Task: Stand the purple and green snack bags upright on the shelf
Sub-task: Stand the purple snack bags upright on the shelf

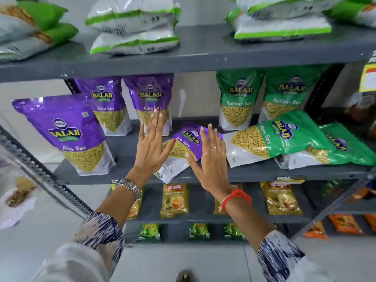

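Observation:
A purple Aloo Sev bag (184, 143) lies flat and askew on the grey middle shelf (254, 171), its bottom corner over the front edge. My left hand (151, 143) and my right hand (209, 155) hover over it with fingers spread; the right palm rests on its right side. Three purple bags stand upright: one at the front left (67, 131) and two behind (107, 104) (151, 98). Two green Ratlami Sev bags stand at the back right (237, 98) (286, 92). Two more green bags lie flat on the right (284, 137) (345, 149).
The shelf above holds stacked white-and-green bags (134, 23). The lower shelves carry yellow tea packs (175, 200) and green packs (150, 232). Slanted metal braces (44, 171) frame both sides of the rack. Orange packs (345, 222) sit low right.

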`<state>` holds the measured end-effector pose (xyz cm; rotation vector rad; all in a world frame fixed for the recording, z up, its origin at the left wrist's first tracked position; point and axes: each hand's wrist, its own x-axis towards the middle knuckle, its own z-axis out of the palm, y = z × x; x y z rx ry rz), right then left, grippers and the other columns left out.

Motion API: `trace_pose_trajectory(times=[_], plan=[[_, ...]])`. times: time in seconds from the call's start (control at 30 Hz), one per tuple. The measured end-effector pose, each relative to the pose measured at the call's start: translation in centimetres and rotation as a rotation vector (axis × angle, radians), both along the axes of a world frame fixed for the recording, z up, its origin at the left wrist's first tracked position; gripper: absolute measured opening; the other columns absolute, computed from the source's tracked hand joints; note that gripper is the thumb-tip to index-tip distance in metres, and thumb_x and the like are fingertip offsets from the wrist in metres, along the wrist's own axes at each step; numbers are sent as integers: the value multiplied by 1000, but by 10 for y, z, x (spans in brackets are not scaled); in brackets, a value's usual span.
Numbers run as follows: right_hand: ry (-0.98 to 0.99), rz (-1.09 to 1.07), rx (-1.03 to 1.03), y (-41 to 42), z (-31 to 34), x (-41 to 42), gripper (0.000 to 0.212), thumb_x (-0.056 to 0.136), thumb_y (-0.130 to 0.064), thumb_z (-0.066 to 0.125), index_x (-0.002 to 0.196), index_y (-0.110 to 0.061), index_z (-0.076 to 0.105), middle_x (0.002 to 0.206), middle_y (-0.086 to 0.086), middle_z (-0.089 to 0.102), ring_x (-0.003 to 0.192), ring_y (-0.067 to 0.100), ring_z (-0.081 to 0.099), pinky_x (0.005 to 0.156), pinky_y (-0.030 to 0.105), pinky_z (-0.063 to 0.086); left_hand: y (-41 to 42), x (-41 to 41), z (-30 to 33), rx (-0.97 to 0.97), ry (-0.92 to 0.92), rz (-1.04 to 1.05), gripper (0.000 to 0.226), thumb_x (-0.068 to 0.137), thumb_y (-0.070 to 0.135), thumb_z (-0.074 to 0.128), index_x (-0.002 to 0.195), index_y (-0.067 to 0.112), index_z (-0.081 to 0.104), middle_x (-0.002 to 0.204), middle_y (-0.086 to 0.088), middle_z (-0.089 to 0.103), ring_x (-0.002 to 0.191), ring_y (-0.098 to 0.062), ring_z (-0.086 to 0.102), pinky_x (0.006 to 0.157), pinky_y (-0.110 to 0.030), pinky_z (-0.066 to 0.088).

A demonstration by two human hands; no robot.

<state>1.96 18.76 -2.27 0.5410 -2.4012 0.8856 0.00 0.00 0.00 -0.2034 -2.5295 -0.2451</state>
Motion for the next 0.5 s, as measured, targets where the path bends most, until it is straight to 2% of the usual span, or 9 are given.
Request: trace_pose_trajectory(times=[0.07,0.13,0.2,0.23,0.27,0.3,0.4,0.47,0.5], plan=[[-104,-10,-22,-17,-14,-11,73,92,-52,38,149,-18,8,160,12,13,148,28,9,119,46,12,-17,-16,-10,88,-96,23,76,89,57,20,146,11,0,158,-9,3,146,-18,6,119,-44,9],[-236,-11,-88,-33,-32,-19,68,94,-43,40,147,-5,19,158,16,18,147,31,12,120,43,13,-33,-28,-22,267,-197,47,75,90,52,29,146,11,1,158,-9,4,145,-23,9,118,-49,13],[-331,-18,-255,-48,-48,-24,53,96,-34,41,126,10,47,152,24,29,145,36,19,120,47,18,-42,-43,-31,492,-349,86,72,90,47,36,146,15,5,158,-8,7,144,-27,12,115,-49,14],[-344,-48,-362,-54,-58,-28,47,95,-31,41,111,10,56,147,26,38,142,37,27,117,49,22,-46,-50,-35,598,-457,114,69,90,47,37,146,16,10,157,-7,12,143,-27,16,115,-47,17],[-369,-90,-495,-60,-64,-33,41,93,-28,42,105,8,59,140,27,46,136,38,35,114,49,27,-51,-60,-38,700,-575,138,66,90,47,37,144,14,17,155,-8,21,140,-26,24,113,-44,21],[-408,-138,-638,-65,-72,-38,36,91,-25,45,109,4,58,133,25,51,130,37,43,111,49,31,-56,-69,-42,767,-690,172,63,90,45,39,141,10,26,148,-9,33,135,-27,34,110,-40,27],[-646,-297,-968,-78,-79,-52,39,89,-15,50,124,2,45,126,20,55,121,35,50,107,49,36,-68,-97,-51,745,-929,153,45,88,40,48,109,2,60,119,-16,60,107,-30,57,95,-38,43],[-783,-369,-1136,-83,-85,-61,30,90,-14,52,118,-3,49,118,17,60,110,31,57,97,45,45,-74,-113,-56,831,-952,114,27,85,32,54,82,7,64,96,-16,62,90,-26,57,83,-34,43],[-814,-381,-1185,-83,-89,-65,26,89,-15,51,113,-5,54,114,17,63,105,32,60,90,44,47,-77,-120,-61,907,-978,98,20,83,29,58,80,10,63,92,-17,59,87,-26,53,80,-35,40]])
